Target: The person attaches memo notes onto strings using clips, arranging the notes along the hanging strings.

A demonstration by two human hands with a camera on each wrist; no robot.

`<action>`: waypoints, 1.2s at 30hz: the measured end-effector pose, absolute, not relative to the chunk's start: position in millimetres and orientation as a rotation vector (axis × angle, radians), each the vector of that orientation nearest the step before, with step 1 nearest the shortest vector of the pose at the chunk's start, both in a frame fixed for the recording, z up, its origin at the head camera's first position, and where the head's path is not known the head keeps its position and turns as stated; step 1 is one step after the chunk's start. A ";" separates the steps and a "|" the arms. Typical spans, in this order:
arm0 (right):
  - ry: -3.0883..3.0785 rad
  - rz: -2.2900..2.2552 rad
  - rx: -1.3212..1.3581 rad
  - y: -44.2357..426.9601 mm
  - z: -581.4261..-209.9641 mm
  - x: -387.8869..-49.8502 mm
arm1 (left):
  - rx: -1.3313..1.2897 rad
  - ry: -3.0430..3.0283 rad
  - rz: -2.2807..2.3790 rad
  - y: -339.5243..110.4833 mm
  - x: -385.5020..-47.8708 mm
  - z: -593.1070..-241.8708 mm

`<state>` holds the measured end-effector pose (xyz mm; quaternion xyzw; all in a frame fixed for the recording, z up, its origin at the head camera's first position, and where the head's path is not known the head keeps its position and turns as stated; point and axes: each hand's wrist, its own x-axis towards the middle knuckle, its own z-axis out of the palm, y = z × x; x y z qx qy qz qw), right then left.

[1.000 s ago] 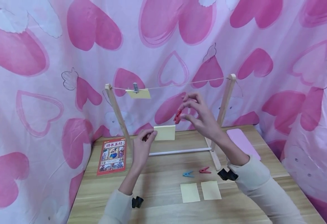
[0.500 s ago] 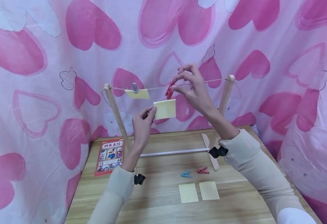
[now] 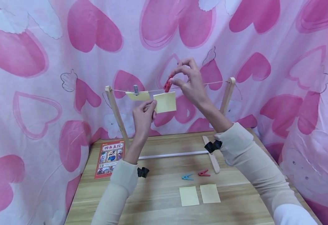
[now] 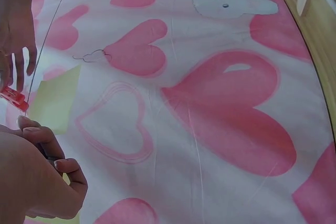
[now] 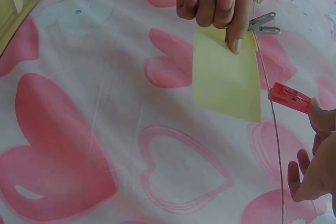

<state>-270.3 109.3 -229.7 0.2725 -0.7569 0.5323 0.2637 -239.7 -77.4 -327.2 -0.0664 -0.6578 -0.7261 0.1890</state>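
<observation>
A yellow paper is pinched at its left edge by my left hand, just below the string. My right hand pinches a red clothespin above the paper's top edge. In the right wrist view the tip of the red clothespin is at the string, with the paper on the string's other side. A grey clip holds another yellow paper on the string at the left.
Wooden posts hold the string, with a white rod low between them. On the table lie a blue clothespin, a red clothespin, two yellow papers and a red book.
Both hands have risen toward the string, the left carrying the yellow paper and the right carrying the red clothespin. The right hand has also shifted left, bringing the clothespin over the paper.
</observation>
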 end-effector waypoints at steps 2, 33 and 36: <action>-2.064 1.437 0.738 108.0 -229.8 -271.1 | -0.187 -1.842 -2.038 -77.1 -240.2 -325.8; -2.184 1.244 0.860 111.2 -243.7 -271.3 | -0.201 -1.833 -2.027 -66.0 -244.2 -322.0; -2.196 1.228 0.876 113.8 -244.0 -268.2 | -0.200 -1.829 -2.031 -65.7 -244.4 -322.5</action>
